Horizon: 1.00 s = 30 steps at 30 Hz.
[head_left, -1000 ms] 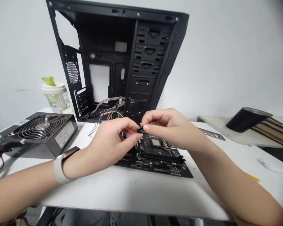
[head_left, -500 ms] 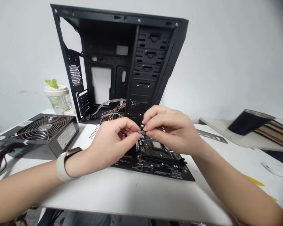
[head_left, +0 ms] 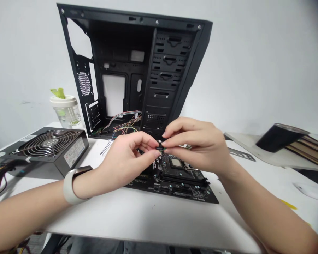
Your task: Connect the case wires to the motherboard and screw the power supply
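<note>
We have both hands over the flat black printed-circuit motherboard (head_left: 184,184); it lies flat on the white tabletop (head_left: 116,215), which presumably gives it full support. Left hand (head_left: 122,160): thumb and index pinched on a small dark part (head_left: 159,146). Right hand (head_left: 197,144): thumb and index closed on the same part from the opposite side, other fingers curled. The part sits over the motherboard's far area; our fingertips cover most of it, so we can't tell what it is or whether it touches down. Opposed pinches make sense: likely too small for a full grasp, and two sides give finer control.

Behind the motherboard, the tall black metal computer case (head_left: 167,87) stands with its open side toward us, probably for access. Thin multicoloured wires (head_left: 124,127) spill from it, behind-left of the motherboard. Left of the motherboard: boxy dark-grey power supply with round fan grille (head_left: 78,153), likely parked there to leave elbow room. Right of the motherboard: flat grey cut-out metal plate (head_left: 242,155).
</note>
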Available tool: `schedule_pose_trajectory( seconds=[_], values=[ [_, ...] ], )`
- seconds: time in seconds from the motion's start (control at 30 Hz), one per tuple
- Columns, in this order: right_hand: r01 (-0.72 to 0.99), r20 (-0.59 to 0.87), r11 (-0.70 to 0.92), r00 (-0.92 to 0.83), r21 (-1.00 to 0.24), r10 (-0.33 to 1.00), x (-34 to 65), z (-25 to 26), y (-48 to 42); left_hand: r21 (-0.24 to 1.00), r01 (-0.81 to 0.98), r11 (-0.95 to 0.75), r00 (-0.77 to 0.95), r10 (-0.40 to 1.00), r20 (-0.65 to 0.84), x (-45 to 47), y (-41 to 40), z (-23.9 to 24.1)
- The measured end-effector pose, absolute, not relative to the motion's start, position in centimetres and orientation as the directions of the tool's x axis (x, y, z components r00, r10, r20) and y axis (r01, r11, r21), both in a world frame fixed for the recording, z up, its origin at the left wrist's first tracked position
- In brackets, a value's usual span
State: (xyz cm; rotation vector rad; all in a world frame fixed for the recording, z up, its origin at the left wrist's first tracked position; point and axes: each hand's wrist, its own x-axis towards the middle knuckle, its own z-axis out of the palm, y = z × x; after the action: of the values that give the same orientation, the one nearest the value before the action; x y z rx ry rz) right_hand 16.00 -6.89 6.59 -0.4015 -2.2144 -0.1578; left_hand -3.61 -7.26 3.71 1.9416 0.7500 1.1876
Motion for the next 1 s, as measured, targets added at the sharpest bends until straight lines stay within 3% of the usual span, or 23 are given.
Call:
schedule_pose_trajectory(
  seconds=[0.7,1.0],
  values=[
    [0.373,0.794,0.925,-0.541,-0.071,0.279,15.83,6.50,-7.11,0.827,0.049,-0.560,0.428,0.760,0.489,-3.73,-7.32,3.85],
    [0.384,0.776,0.923,-0.575,-0.024,0.260,15.63,6.64,-7.42,0.678,0.147,-0.720,0.403,0.670,0.623,-3.65,-7.29,3.55]
  ],
)
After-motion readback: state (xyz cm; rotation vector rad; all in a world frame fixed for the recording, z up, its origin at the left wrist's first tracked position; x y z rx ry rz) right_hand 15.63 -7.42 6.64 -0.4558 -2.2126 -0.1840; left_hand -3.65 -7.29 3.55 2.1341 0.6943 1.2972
